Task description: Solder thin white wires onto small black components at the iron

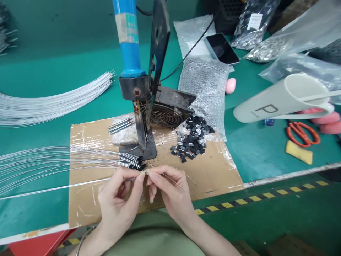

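Note:
My left hand is closed in a pinch on a white wire, which trails off to the left edge. Fingertip to fingertip with it, my right hand pinches at the wire's tip; thin strands stick out past its fingers. Exactly what lies between the fingertips is hidden. Just beyond my hands, a bunch of white wires ends in small black pieces. Above these stands a blue-handled soldering iron, tip down in a black stand.
A pile of small black pieces lies on the cardboard, near a round fan grille. More white wires lie at left. Bubble wrap, a phone, a white mug and orange-handled cutters are to the right.

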{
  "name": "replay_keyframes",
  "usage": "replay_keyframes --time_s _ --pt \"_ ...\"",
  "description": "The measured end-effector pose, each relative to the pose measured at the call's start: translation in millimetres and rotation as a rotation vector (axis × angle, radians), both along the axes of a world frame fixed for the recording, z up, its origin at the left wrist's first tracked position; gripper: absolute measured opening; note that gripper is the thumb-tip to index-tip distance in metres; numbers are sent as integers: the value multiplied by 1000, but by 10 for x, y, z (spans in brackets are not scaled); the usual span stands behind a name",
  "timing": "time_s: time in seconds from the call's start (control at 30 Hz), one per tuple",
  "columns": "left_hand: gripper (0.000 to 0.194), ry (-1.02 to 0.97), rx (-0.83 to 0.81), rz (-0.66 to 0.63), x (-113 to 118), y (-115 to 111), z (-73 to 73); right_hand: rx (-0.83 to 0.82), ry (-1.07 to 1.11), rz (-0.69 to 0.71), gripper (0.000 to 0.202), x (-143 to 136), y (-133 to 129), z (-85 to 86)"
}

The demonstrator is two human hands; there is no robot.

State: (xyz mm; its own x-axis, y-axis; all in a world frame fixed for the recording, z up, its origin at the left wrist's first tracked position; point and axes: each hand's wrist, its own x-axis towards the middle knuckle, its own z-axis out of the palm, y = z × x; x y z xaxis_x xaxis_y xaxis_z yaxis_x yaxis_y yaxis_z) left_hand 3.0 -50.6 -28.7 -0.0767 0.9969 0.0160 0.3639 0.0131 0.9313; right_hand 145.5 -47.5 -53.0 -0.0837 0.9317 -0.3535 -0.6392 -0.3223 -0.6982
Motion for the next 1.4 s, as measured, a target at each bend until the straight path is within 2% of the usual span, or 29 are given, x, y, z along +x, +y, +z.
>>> replay_keyframes --time_s 0.27,0.73,0.9,1.17,1.3,1.37,1.4 --pt "9 -46 -29 37 48 -22 28 -5 -48 19 10 38 18 21" --pt "8 44 5 -77 -53 29 23 -6 -32 108 9 151 81 60" --pt "9 27 -12 -53 -31 23 15 -25 -24 72 10 110 65 50" --pt "11 -75 -136 102 81 44 90 -29 -66 -6 18 15 18 32" --pt "7 -114 -186 197 95 101 154 113 -251 -43 52 259 -11 -16" --pt "3 -148 -211 210 97 128 183 209 -531 -149 58 444 13 -33" --pt "3 -164 -220 208 99 138 195 262 -733 -197 52 530 37 -42"
